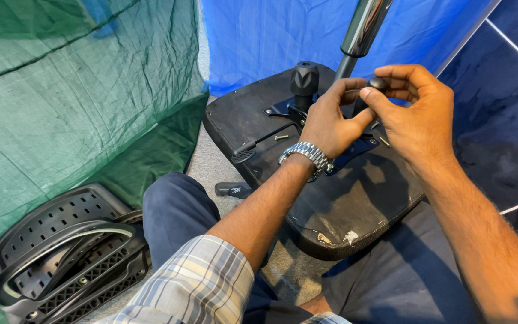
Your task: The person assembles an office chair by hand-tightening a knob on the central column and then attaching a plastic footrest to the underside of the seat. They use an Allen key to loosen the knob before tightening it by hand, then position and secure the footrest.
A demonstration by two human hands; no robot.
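Near: plaid sleeve (196, 282), dark trousers; black perforated chair back (61, 252) lies at left on floor.

Middle: upturned chair seat (343, 204) rests across lap, underside up. Loose screw (281, 137) lies on it.

Far: both hands meet above seat mechanism. Left hand (328, 123), with metal watch, fingers curled, touches small black knob (379, 83). Right hand (418, 111) pinches same knob from right with thumb and fingers. Knob sits between hands, right hand has more grip. Chrome gas cylinder (364, 27) rises just behind, long axis away and upward.

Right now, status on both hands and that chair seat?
Left hand and right hand pinch a small black knob together. Upturned seat base on lap. Chrome gas cylinder just behind fingers.
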